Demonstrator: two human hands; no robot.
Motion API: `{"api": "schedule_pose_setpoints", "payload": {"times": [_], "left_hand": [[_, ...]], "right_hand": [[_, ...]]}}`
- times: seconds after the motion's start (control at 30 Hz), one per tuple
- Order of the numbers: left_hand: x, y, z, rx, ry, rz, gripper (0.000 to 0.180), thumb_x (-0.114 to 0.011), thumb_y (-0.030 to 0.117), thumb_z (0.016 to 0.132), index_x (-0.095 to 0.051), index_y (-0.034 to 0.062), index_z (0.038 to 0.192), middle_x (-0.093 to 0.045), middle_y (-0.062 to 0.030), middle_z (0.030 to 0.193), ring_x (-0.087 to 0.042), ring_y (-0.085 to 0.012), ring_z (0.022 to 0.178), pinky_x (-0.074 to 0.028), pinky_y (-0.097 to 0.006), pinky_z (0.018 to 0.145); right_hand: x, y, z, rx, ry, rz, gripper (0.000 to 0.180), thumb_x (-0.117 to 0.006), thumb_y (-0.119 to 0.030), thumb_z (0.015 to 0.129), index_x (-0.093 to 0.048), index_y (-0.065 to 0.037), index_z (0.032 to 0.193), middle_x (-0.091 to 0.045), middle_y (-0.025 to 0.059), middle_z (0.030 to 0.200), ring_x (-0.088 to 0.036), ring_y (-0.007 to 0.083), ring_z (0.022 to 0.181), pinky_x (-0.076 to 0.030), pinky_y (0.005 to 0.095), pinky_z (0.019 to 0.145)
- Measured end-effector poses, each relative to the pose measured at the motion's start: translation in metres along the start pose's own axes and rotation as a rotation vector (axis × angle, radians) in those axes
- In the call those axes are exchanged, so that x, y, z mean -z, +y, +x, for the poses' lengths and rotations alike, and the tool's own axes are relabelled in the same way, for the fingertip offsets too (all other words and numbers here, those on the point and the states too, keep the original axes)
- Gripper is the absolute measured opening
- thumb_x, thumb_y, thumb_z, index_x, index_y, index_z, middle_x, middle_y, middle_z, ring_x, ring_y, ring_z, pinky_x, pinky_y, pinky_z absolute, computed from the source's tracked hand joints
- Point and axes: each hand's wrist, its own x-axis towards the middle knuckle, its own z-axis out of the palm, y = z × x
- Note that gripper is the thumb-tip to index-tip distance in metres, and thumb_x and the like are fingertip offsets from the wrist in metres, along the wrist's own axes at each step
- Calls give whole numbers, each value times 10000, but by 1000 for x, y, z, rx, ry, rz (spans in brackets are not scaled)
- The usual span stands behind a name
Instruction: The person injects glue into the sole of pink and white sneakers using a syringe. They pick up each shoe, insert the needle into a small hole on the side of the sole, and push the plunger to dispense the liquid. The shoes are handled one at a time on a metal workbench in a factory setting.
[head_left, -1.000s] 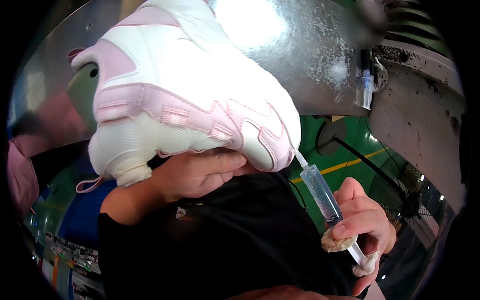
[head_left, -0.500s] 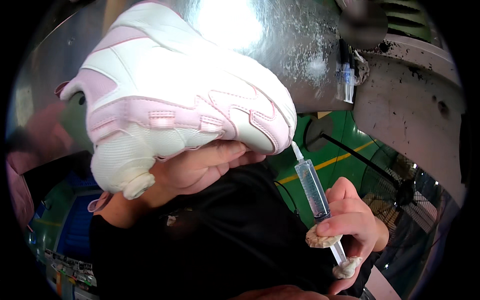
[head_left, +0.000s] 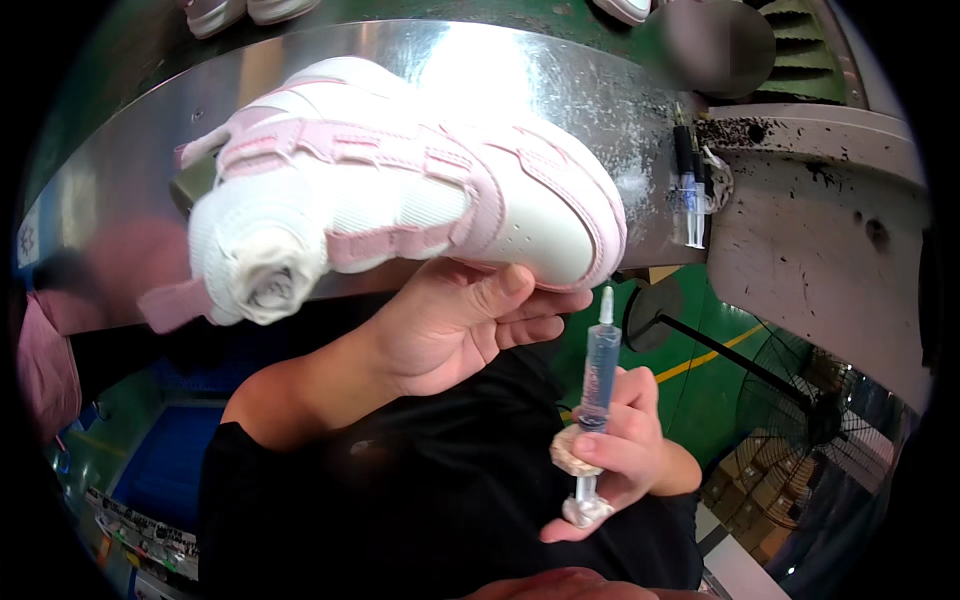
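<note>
A white and pink sneaker (head_left: 400, 190) lies tilted over the metal work surface, its toe pointing right. Crumpled white material (head_left: 275, 280) bulges from the sneaker on its left side. My left hand (head_left: 455, 325) grips the shoe at the toe's lower edge, thumb in front and some fingers partly hidden beneath. In my right hand (head_left: 625, 445) is a clear syringe (head_left: 600, 375) of transparent liquid, held nearly upright. Lumpy beige padding wraps its flange and plunger end. The white nozzle points up, close to the toe's edge; contact is not clear.
Beneath the shoe runs a shiny, scuffed metal surface (head_left: 520, 60). Dark-tipped pens or syringes (head_left: 690, 185) lie at its right end, beside a grey machine part (head_left: 800, 210). A fan (head_left: 790, 440) stands lower right. More shoes (head_left: 215, 15) show beyond the far edge.
The sneaker has rolled and shifted, showing more of its upper and the stuffed part. My right hand and the syringe have moved left, with the syringe turned more upright.
</note>
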Motion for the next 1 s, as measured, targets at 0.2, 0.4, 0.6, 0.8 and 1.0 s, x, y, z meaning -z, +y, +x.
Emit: {"api": "schedule_pose_setpoints", "payload": {"times": [0.2,0.4,0.6,0.8,1.0], "left_hand": [[-6,-1,7,-25,-15,-46,374,-539,261,945,-511,54,1255,-572,-97,1232,-549,-220,1161,-489,-337,927],[-6,-3,10,-61,-12,-76,350,-556,244,935,-541,49,1225,-589,-106,1211,-548,-230,1162,-476,-355,947],[21,-13,-44,41,32,-64,372,-489,103,955,-446,7,1311,-536,-148,1276,-520,-267,1194,-414,-426,1026],[46,-13,-85,74,62,-24,364,-457,67,961,-432,9,1320,-507,-144,1300,-502,-264,1200,-385,-413,1044],[58,-16,-86,96,29,34,391,-483,46,943,-429,33,1330,-516,-121,1298,-496,-265,1204,-382,-392,1046]], "right_hand": [[-19,13,1,101,97,-68,688,-742,-566,665,-580,-66,1109,-598,31,902,-374,186,668,-294,307,603],[-14,11,2,136,99,-91,705,-725,-587,664,-574,-62,1108,-596,50,885,-400,198,664,-291,329,582],[5,60,-35,-92,235,-52,991,-788,-653,540,-405,-36,1214,-470,74,862,-413,217,816,-345,352,707],[3,72,-28,-620,348,250,1165,-736,-679,604,-274,59,1378,-465,114,1174,-497,203,1037,-418,355,905],[6,58,-12,-378,168,634,1114,-727,-736,550,-379,23,1287,-553,130,1040,-488,223,943,-381,385,870]]}}
